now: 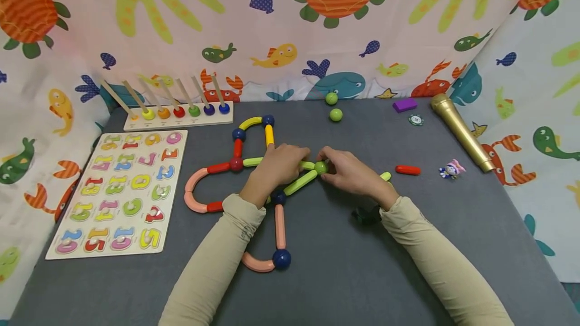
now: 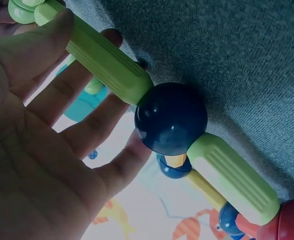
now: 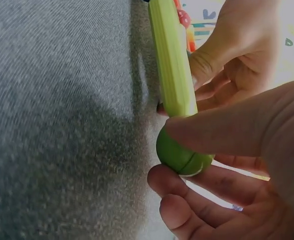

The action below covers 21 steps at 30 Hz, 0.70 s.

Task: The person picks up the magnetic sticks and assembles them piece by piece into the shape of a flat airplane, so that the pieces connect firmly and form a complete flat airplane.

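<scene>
In the head view, my right hand (image 1: 351, 172) pinches a green ball (image 1: 320, 167) between thumb and fingers. My left hand (image 1: 286, 167) is just left of it; in the left wrist view its thumb and fingers pinch a light green magnetic rod (image 2: 104, 60). That rod meets a dark blue ball (image 2: 172, 119). Another light green rod (image 3: 173, 60) touches the green ball in the right wrist view. The joined pieces spread leftward and toward me, with a red ball (image 1: 236, 164), curved pink rods (image 1: 195, 190) and a straight pink rod (image 1: 280, 228). My left hand hides part of them.
Left of the build lie a number puzzle board (image 1: 154, 165) and a peg stacker (image 1: 181, 120). Two green balls (image 1: 336, 114) sit farther back. At right are a red rod (image 1: 408, 170), a small figurine (image 1: 451, 169), a purple block (image 1: 405, 104) and a gold microphone (image 1: 462, 132).
</scene>
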Tool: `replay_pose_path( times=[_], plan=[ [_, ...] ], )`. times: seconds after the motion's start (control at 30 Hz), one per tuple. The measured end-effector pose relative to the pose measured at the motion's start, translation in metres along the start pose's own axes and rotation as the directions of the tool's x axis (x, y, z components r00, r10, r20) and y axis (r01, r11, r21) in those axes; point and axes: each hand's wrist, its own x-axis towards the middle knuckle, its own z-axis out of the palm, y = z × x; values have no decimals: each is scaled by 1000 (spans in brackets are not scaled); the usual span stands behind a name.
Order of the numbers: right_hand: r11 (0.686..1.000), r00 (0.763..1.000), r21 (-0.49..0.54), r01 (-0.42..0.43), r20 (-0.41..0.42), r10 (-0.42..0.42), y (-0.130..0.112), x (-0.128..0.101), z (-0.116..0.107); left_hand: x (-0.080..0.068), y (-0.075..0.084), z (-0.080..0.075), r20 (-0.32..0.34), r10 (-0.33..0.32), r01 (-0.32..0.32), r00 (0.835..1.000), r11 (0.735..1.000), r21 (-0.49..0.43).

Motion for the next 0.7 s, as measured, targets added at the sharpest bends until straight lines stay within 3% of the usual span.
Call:
replay_pose_path(
  times=[0.2, 0.33, 0.43, 0.57, 0.7],
  plan=[
    [999, 999, 25, -37, 32, 36, 5, 2, -13, -1, 0, -1, 9, -11, 11, 1000, 1000, 8],
    [995, 995, 2, -96, -40, 96, 17, 9, -33, -3, 2, -1, 23, -29, 28, 999, 1000, 11],
    [989, 987, -48, -139, -91, 135, 31, 19, -47, -8, 6, -3, -14, -39, 39, 999, 999, -1],
    [980, 986, -129, -150, -86, 140, 45, 29, -59, -18, 16, -5, -101, 7, -9, 995, 1000, -13],
    [977, 993, -177, -117, -22, 115, 48, 19, -67, -26, 23, -7, -55, 48, -50, 997, 998, -49]
  ],
)
